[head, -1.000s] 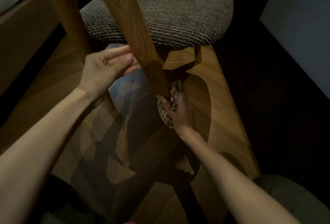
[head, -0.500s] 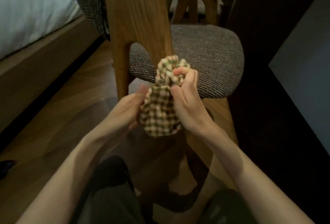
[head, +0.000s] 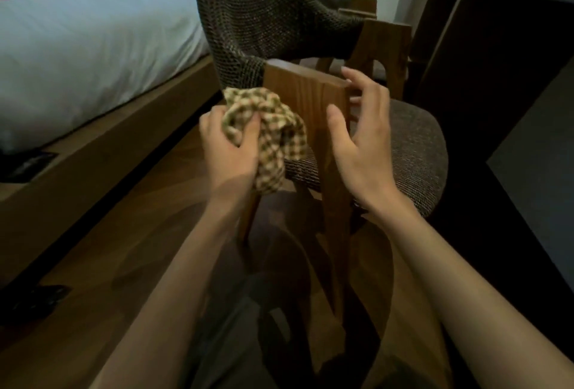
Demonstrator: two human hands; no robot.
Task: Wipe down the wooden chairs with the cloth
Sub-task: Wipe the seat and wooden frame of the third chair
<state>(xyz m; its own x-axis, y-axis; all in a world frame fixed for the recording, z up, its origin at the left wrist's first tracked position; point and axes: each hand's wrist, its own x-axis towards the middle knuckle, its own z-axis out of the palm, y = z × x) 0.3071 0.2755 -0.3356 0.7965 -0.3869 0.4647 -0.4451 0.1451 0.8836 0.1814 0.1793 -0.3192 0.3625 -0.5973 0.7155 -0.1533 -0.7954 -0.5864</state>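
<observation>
Head camera looks forward and down, close over the chair (head: 310,100).

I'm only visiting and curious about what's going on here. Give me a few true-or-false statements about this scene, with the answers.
1. The left hand grips the checked cloth. True.
2. The right hand holds the cloth too. False: it holds no cloth and is at the chair upright, fingers near its top.
3. The chair seat is bare wood. False: it is covered in woven fabric.
4. A bed with white bedding lies to the left. True.
</observation>
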